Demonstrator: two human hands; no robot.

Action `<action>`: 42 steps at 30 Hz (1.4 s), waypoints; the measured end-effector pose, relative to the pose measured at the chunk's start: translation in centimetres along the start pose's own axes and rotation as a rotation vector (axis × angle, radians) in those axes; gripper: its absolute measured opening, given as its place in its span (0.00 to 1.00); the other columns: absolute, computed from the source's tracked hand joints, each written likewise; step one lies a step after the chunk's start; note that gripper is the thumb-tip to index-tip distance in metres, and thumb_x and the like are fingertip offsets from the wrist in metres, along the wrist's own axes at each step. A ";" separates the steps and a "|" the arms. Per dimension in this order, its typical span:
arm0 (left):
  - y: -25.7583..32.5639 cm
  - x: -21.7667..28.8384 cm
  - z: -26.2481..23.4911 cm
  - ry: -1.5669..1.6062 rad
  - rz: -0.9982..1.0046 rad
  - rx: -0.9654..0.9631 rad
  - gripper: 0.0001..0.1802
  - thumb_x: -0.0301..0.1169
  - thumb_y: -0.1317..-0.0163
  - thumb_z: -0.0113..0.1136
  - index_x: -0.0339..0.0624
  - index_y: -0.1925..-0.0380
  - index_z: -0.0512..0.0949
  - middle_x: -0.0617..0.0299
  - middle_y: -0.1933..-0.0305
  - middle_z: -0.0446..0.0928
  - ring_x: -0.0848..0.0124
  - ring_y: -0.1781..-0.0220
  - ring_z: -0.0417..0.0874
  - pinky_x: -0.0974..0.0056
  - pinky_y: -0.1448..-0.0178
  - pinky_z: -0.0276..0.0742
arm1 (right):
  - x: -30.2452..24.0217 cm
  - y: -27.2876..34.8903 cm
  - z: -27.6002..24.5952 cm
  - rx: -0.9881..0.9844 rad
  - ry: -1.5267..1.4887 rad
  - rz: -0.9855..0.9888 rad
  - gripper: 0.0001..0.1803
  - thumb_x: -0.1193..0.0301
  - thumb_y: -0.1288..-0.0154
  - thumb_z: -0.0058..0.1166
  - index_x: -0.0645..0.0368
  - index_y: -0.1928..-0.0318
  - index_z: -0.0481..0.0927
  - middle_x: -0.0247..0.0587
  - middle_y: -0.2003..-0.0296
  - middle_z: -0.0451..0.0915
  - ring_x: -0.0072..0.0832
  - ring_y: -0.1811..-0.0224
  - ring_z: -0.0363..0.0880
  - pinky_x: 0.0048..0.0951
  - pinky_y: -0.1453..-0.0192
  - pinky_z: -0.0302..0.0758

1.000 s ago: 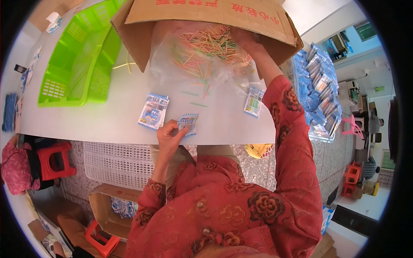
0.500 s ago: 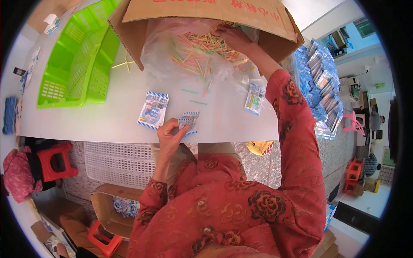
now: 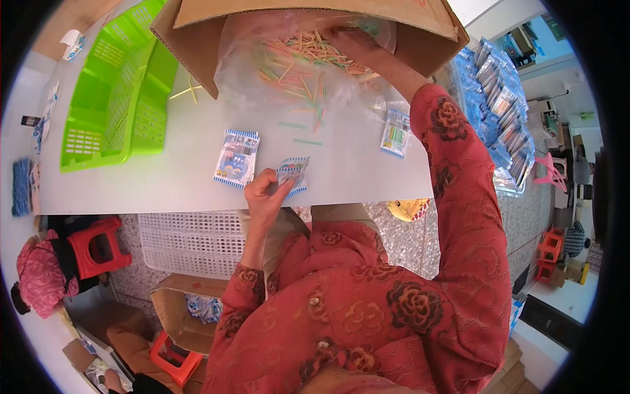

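White worktop (image 3: 357, 177) bore open carton (image 3: 190, 49), clear bag (image 3: 243, 79), coloured sticks (image 3: 302, 49). Left hand (image 3: 264, 197) pinched packet (image 3: 293, 169) near front edge; right hand (image 3: 357, 43) lay among sticks, grip hidden, couldn't tell. Hasty pull risked snagging bag, scattering sticks; slack pinch risked dropping packet.

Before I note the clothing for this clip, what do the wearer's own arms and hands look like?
The left hand and right hand wear no gloves. The left sleeve and right sleeve are red with dark flowers and stop short of the hands.
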State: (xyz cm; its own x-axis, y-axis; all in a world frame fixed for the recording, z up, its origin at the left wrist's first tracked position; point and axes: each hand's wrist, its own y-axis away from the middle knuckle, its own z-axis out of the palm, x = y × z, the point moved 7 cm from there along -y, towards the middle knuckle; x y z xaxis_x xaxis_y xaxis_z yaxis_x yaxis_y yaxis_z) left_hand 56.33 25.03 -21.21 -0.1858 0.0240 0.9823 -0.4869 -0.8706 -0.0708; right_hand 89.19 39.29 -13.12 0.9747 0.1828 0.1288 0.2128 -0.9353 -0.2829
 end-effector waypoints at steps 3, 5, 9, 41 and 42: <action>0.1 -0.2 -0.3 -0.041 -0.007 0.004 0.04 0.14 0.46 0.60 0.31 0.73 0.76 0.65 0.67 0.76 0.80 0.64 0.74 0.73 0.58 0.71 | -0.8 0.0 -0.3 -0.084 0.075 -0.024 0.22 0.71 0.31 0.30 0.47 0.37 0.59 0.44 0.48 0.74 0.41 0.49 0.76 0.38 0.48 0.77; 0.1 0.0 -0.1 -0.035 -0.001 -0.007 0.04 0.14 0.46 0.60 0.31 0.72 0.77 0.65 0.67 0.76 0.80 0.64 0.74 0.73 0.58 0.71 | -0.4 0.0 0.2 -0.172 0.090 0.030 0.23 0.72 0.31 0.30 0.46 0.36 0.57 0.44 0.48 0.74 0.42 0.49 0.76 0.38 0.48 0.76; -0.2 0.6 0.4 -0.041 -0.010 -0.005 0.04 0.14 0.46 0.61 0.31 0.72 0.77 0.65 0.67 0.76 0.80 0.64 0.74 0.73 0.58 0.71 | -0.7 0.1 0.6 -0.148 0.192 0.043 0.22 0.74 0.37 0.38 0.54 0.41 0.63 0.48 0.53 0.77 0.39 0.54 0.79 0.37 0.54 0.79; -0.4 2.0 0.5 -0.254 0.026 0.062 0.07 0.21 0.48 0.65 0.36 0.78 0.75 0.74 0.80 0.69 0.86 0.76 0.63 0.77 0.73 0.59 | -2.2 6.8 -8.8 0.132 -1.015 0.538 0.10 0.68 0.44 0.58 0.63 0.66 0.80 0.41 0.77 0.79 0.24 0.75 0.78 0.27 0.70 0.76; -0.3 2.3 0.7 -0.254 0.021 0.063 0.07 0.21 0.48 0.65 0.36 0.78 0.75 0.74 0.80 0.69 0.86 0.76 0.63 0.77 0.73 0.59 | -3.0 7.8 -9.0 0.139 -1.052 0.537 0.10 0.67 0.44 0.59 0.63 0.68 0.80 0.39 0.80 0.76 0.20 0.76 0.75 0.25 0.71 0.73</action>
State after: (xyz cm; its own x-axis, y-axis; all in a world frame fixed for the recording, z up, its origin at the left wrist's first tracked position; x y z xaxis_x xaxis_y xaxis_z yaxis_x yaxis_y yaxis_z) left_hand 56.66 25.04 -18.82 0.0282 -0.1118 0.9933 -0.4296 -0.8986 -0.0890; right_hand 87.25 28.73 -7.14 0.5054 -0.0027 -0.8629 -0.2981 -0.9390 -0.1716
